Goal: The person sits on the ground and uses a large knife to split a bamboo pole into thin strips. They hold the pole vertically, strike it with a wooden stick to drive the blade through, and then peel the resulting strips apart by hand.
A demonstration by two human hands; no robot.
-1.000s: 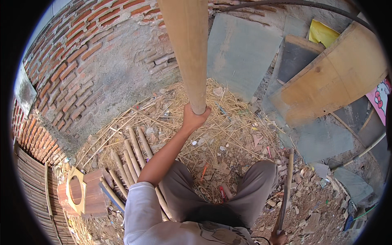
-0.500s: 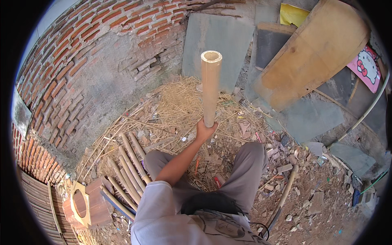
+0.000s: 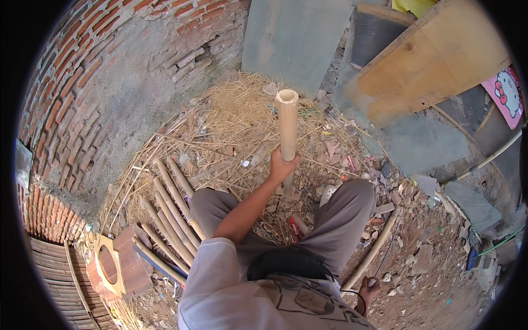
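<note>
"So, where's the tube (image 3: 287,124)?"

"Upright between the knees, a little forward of them, with its open end facing up. The left hand (image 3: 284,165) is wrapped round it, below the middle of what shows. Its foot is down by the rubble (image 3: 269,217); whether it touches, I can't tell."

"And the right hand (image 3: 368,291)?"

"Low, out past the right knee, closed round the handle of a thin blade (image 3: 386,247). The blade slants up and away, seen nearly edge-on."

"What's that just beside it?"

"A pole (image 3: 374,253), lying on the ground to the blade's left."

"Anything by the other knee?"

"Sticks (image 3: 178,215), side by side, and beyond them a pale board (image 3: 114,289) with a round hole."

"And ahead?"

"Straw (image 3: 236,104), then a brick wall (image 3: 82,77) to the left and a grey panel (image 3: 297,44) behind the tube."
</note>
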